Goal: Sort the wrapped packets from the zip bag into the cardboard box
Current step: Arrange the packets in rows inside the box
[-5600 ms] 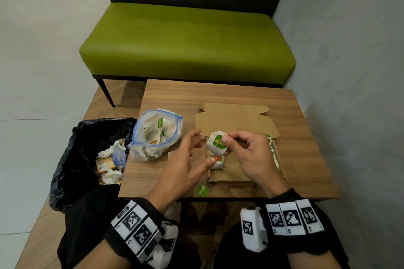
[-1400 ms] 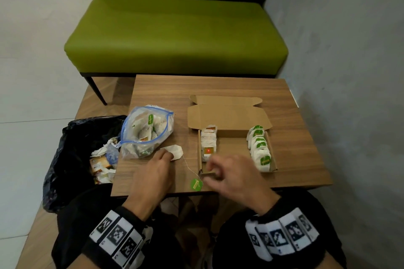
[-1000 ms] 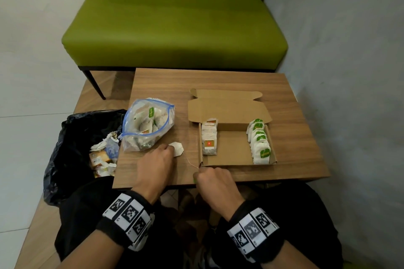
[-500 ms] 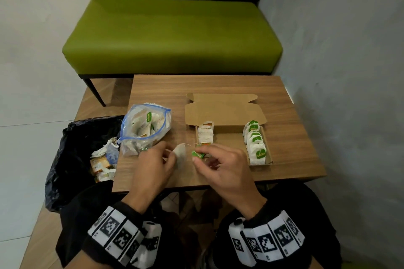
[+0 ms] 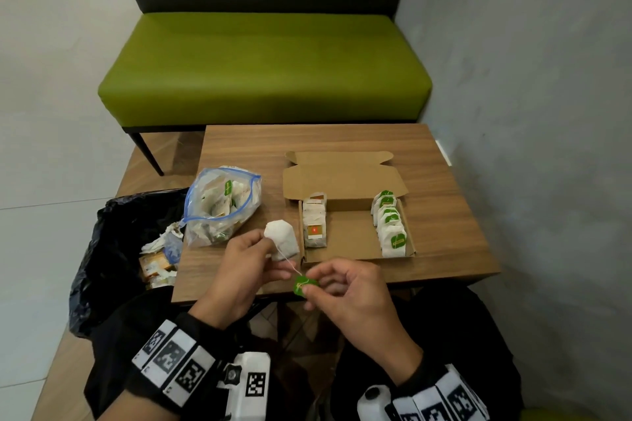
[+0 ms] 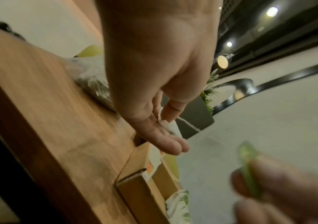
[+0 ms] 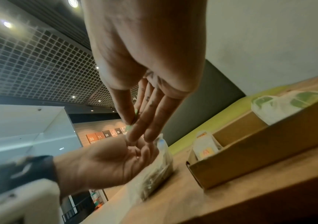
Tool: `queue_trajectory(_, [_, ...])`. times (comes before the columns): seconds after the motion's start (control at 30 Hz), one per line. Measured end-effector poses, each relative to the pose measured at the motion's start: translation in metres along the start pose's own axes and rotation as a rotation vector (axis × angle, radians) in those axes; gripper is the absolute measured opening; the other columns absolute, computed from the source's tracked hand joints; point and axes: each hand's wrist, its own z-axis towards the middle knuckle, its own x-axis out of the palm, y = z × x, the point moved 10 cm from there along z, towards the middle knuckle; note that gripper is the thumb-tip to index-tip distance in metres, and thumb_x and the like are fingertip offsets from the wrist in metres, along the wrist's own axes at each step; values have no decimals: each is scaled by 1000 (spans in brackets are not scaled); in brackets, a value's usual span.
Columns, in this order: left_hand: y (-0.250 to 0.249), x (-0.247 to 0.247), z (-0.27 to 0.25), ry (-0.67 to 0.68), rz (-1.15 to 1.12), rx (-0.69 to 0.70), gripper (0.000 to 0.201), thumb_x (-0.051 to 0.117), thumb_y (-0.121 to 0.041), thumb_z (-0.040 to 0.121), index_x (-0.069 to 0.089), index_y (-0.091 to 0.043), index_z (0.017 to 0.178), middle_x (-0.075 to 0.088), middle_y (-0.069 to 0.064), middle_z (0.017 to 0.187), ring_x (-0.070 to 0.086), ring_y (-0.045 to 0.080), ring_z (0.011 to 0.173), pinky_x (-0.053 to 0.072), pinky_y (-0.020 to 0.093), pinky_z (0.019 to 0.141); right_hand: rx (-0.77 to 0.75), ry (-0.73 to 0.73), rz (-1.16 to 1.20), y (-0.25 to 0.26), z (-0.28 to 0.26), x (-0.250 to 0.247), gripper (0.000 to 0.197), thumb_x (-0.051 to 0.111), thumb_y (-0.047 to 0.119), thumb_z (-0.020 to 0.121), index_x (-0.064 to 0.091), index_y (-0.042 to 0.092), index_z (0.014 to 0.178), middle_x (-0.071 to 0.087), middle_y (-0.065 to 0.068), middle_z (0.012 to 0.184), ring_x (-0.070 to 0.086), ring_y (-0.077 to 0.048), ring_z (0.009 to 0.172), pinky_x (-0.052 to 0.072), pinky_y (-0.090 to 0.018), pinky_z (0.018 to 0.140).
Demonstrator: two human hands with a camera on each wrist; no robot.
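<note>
Right now my left hand (image 5: 244, 258) pinches a white tea bag (image 5: 282, 240) between thumb and fingertips, holding it up just above the near part of the wooden table (image 5: 441, 215). My right hand (image 5: 345, 287) pinches the bag's green tag (image 5: 303, 284) between thumb and forefinger, close to the table's near edge, and a thin string (image 5: 287, 261) runs taut between bag and tag. Both hands sit close together over that edge, with bare wood between the zip bag (image 5: 222, 205) on my left and the cardboard box (image 5: 355, 232) on my right.

The held bag hangs just left of the box's left wall, not touching it as far as I can tell. Inside the box, a row of packets with an orange mark (image 5: 314, 225) stands along the left side, and a row of green-labelled packets (image 5: 391, 227) stands along the right, with open floor between them. The box lid lies folded back, away from me. The zip bag gapes open with more packets inside. Off the table's left edge, a black bin bag (image 5: 113, 249) holds crumpled wrappers.
</note>
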Motion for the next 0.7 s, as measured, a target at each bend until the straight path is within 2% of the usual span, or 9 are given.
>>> queue_trajectory(0.07, [1,7,-4,46,-77,-39,18,41,5,95,59,1,92,69,16,69,68,24,58,56,27,47,44,31,-43,-12,-1,3,9,81,12,81,73,16,82,75,-7,78,73,-19,63,60,-31,61])
queue_trajectory(0.13, [2,11,-7,73,-108,-59,20,40,5,95,58,-1,86,68,16,70,67,25,58,56,28,48,50,38,-95,-19,-3,5,6,80,17,81,74,17,82,73,-7,77,71,-22,63,60,-38,62])
queue_trajectory(0.17, [3,12,-7,77,-109,-61,21,40,5,95,58,-2,85,68,16,71,66,25,58,56,28,48,49,25,-107,-21,-4,4,6,80,18,82,74,19,81,73,-7,76,70,-22,62,60,-38,61])
queue_trajectory(0.23, [4,12,-8,66,-81,-47,20,41,3,95,59,-2,88,69,16,71,66,25,59,56,30,49,48,-9,-66,-23,-6,0,7,79,15,83,74,21,81,73,-6,75,69,-20,58,58,-33,56])
queue_trajectory(0.3, [3,8,-8,33,8,-10,20,43,-2,98,62,-3,91,69,15,72,65,25,59,55,30,49,27,-50,19,-19,-9,-6,11,77,12,84,74,22,85,73,-5,75,68,-17,56,55,-27,56])
queue_trajectory(0.4, [0,-1,-5,-10,233,85,20,47,-8,100,65,-7,94,71,14,78,63,22,59,52,28,47,-63,-166,123,4,-10,-26,14,73,8,86,73,20,92,74,-5,75,69,-19,58,56,-24,60])
queue_trajectory(0.53, [-2,-2,-6,14,505,198,19,53,-9,97,70,-13,89,71,12,85,66,22,65,52,29,52,-161,-331,234,31,3,-59,12,70,7,86,70,10,97,75,-10,78,71,-24,62,60,-31,61])
queue_trajectory(0.63, [4,0,-6,46,635,218,16,59,-11,94,69,-17,83,73,6,80,71,21,71,59,41,67,-186,-385,312,42,15,-72,9,69,6,87,68,6,95,74,-14,76,71,-26,60,61,-34,62])
queue_trajectory(0.7, [9,0,-6,49,673,205,10,63,-9,88,67,-17,83,74,5,78,71,21,70,59,47,70,-198,-388,331,48,20,-73,9,69,5,88,67,2,96,73,-16,75,71,-28,61,61,-34,61])
